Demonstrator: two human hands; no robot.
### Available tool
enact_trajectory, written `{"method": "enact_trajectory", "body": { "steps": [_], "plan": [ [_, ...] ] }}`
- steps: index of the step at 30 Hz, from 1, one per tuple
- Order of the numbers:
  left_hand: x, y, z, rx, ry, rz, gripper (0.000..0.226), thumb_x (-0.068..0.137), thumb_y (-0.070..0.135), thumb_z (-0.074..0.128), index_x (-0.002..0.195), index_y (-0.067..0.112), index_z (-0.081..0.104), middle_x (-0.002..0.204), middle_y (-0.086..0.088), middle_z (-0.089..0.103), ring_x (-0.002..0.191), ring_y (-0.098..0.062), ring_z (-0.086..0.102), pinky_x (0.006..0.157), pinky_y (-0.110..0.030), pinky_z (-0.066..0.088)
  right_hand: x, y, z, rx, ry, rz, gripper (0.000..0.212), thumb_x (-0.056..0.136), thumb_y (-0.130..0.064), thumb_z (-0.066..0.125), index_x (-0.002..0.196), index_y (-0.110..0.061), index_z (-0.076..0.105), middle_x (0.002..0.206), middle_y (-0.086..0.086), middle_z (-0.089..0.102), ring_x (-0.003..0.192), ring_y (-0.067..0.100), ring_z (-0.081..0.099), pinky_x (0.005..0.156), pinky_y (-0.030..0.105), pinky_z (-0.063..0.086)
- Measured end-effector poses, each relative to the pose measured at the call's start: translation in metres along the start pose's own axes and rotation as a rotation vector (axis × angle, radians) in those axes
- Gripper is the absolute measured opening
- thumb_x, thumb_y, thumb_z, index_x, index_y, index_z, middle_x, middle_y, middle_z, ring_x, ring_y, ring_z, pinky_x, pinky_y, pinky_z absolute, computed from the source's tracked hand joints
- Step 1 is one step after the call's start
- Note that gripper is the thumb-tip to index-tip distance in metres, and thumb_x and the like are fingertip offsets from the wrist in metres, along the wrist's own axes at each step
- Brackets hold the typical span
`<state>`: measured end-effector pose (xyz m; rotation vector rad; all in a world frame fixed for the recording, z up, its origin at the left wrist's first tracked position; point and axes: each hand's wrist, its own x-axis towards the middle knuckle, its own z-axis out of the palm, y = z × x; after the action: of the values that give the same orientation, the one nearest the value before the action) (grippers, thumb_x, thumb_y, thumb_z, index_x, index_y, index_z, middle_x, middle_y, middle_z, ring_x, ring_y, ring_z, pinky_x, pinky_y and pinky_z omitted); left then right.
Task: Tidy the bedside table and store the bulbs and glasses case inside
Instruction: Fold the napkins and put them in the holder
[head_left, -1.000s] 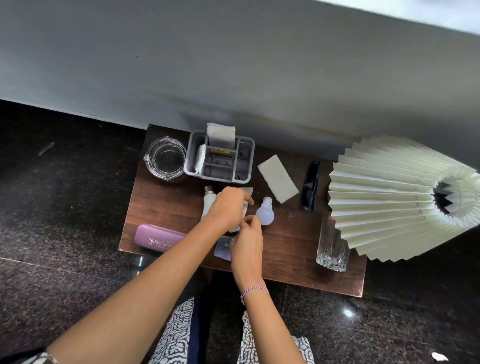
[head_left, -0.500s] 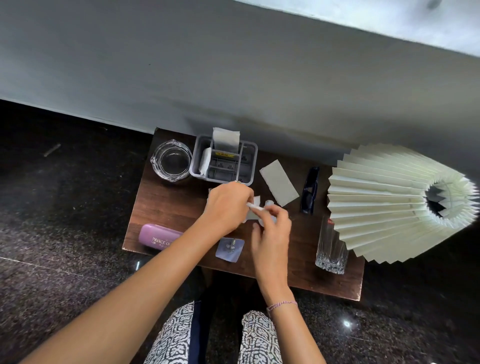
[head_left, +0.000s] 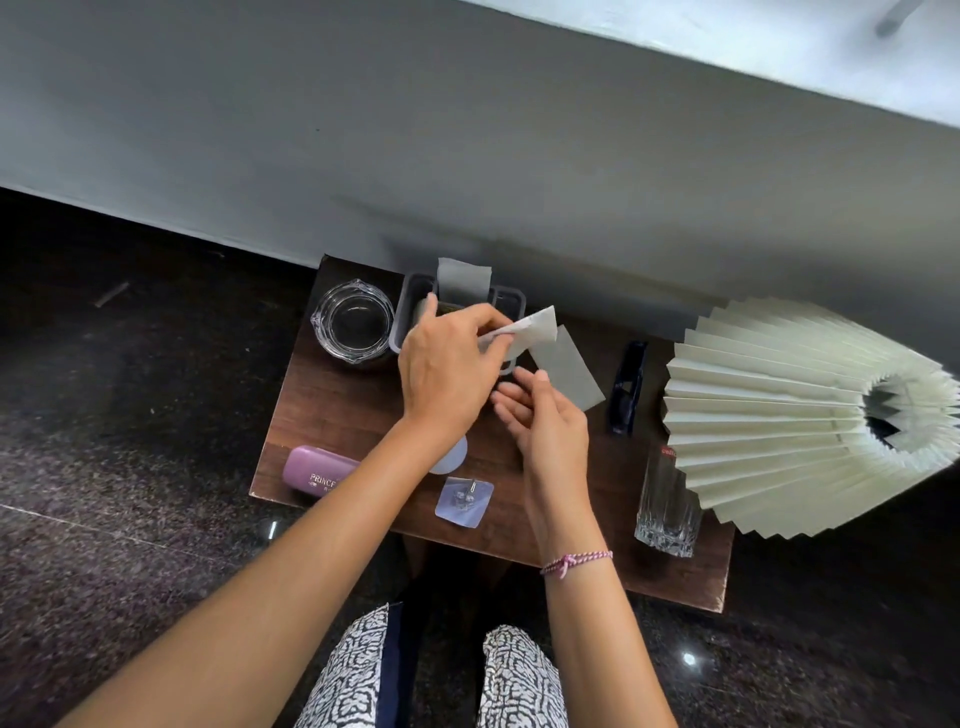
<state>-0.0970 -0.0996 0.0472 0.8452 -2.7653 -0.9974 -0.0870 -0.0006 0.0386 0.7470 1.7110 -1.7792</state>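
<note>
Glasses case: purple, closed, lies flat at the near-left corner of the bedside table, its right end covered by the left forearm. Bulb: only a pale rounded part shows, just right of that forearm, on the tabletop between the case and the right wrist; the rest is hidden. Left hand: raised over the back-centre of the table, thumb and fingers pinching a folded white paper slip that sticks out to the right over the grey organiser. Right hand: just beside the left, palm turned inward, fingers loosely extended, nothing grasped; pink cord bracelet on its wrist. A second paper slip lies flat on the wood right of both hands. An upright paper sheet stands in the organiser's back section. Clear glass ashtray sits at the back-left corner, next to the organiser. Square clear adhesive hook lies near the front edge, between the two forearms. Dark sunglasses, folded, lie right of centre. Cut-glass tumbler stands upright at the front right, its rim under the edge of the pleated cream lampshade, which overhangs the table's right end. Floor: dark speckled stone.
</note>
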Motion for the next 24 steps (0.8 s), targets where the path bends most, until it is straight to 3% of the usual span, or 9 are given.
{"method": "enact_trajectory", "body": {
  "steps": [3, 8, 10, 13, 17, 20, 24],
  "plan": [
    [0.006, 0.002, 0.004, -0.158, -0.060, -0.115, 0.010, 0.083, 0.026, 0.064, 0.090, 0.027, 0.071, 0.086, 0.005, 0.073, 0.087, -0.013, 0.067, 0.077, -0.031, 0.052, 0.005, -0.009, 0.010, 0.047, -0.041, 0.017, 0.039, 0.099, -0.035, 0.040, 0.114, -0.006, 0.062, 0.109, 0.011, 0.068, 0.102, 0.017, 0.066, 0.088, 0.029, 0.054],
    [0.013, 0.004, 0.010, -0.514, -0.273, -0.332, 0.007, 0.087, 0.017, 0.061, 0.090, 0.021, 0.066, 0.083, 0.001, 0.073, 0.081, -0.013, 0.068, 0.070, -0.024, 0.055, 0.012, -0.025, 0.020, 0.081, -0.109, -0.001, 0.052, 0.100, -0.045, 0.028, 0.127, -0.010, 0.056, 0.113, -0.001, 0.063, 0.118, 0.017, 0.057, 0.100, 0.035, 0.048],
    [0.016, 0.006, 0.011, -0.645, -0.345, -0.408, 0.009, 0.090, 0.018, 0.056, 0.092, 0.021, 0.063, 0.087, 0.001, 0.070, 0.085, -0.012, 0.065, 0.068, -0.020, 0.052, 0.015, -0.029, 0.021, 0.125, -0.141, 0.009, 0.058, 0.098, -0.049, 0.024, 0.134, -0.010, 0.049, 0.131, 0.004, 0.057, 0.127, 0.017, 0.049, 0.107, 0.035, 0.041],
    [0.020, 0.007, 0.012, -0.823, -0.395, -0.485, 0.023, 0.096, 0.027, 0.042, 0.106, 0.014, 0.059, 0.086, 0.000, 0.063, 0.080, -0.012, 0.057, 0.074, -0.027, 0.042, 0.018, -0.030, 0.022, 0.250, -0.181, 0.017, 0.064, 0.096, -0.055, 0.019, 0.135, -0.012, 0.047, 0.144, 0.005, 0.045, 0.137, 0.018, 0.038, 0.112, 0.037, 0.032],
    [0.025, 0.007, 0.011, -0.937, -0.374, -0.551, 0.038, 0.099, 0.042, 0.032, 0.115, 0.016, 0.054, 0.112, -0.009, 0.066, 0.107, -0.018, 0.059, 0.091, -0.032, 0.042, 0.025, -0.029, 0.023, 0.335, -0.218, 0.007, 0.070, 0.094, -0.060, 0.012, 0.121, -0.015, 0.058, 0.137, 0.001, 0.050, 0.140, 0.018, 0.031, 0.115, 0.043, 0.023],
    [0.026, 0.008, 0.010, -0.997, -0.349, -0.564, 0.045, 0.097, 0.050, 0.028, 0.111, 0.020, 0.059, 0.106, -0.006, 0.069, 0.104, -0.018, 0.063, 0.084, -0.028, 0.047, 0.029, -0.029, 0.022, 0.386, -0.231, 0.006, 0.075, 0.092, -0.064, 0.008, 0.117, -0.014, 0.059, 0.124, -0.004, 0.055, 0.138, 0.019, 0.035, 0.114, 0.047, 0.022],
    [0.027, 0.008, 0.010, -1.012, -0.346, -0.553, 0.053, 0.096, 0.054, 0.022, 0.121, 0.021, 0.055, 0.101, 0.004, 0.070, 0.103, -0.012, 0.062, 0.081, -0.024, 0.044, 0.036, -0.030, 0.019, 0.420, -0.238, -0.012, 0.076, 0.089, -0.067, 0.008, 0.116, -0.014, 0.055, 0.117, -0.004, 0.059, 0.120, 0.017, 0.053, 0.102, 0.040, 0.038]
  ]
}}
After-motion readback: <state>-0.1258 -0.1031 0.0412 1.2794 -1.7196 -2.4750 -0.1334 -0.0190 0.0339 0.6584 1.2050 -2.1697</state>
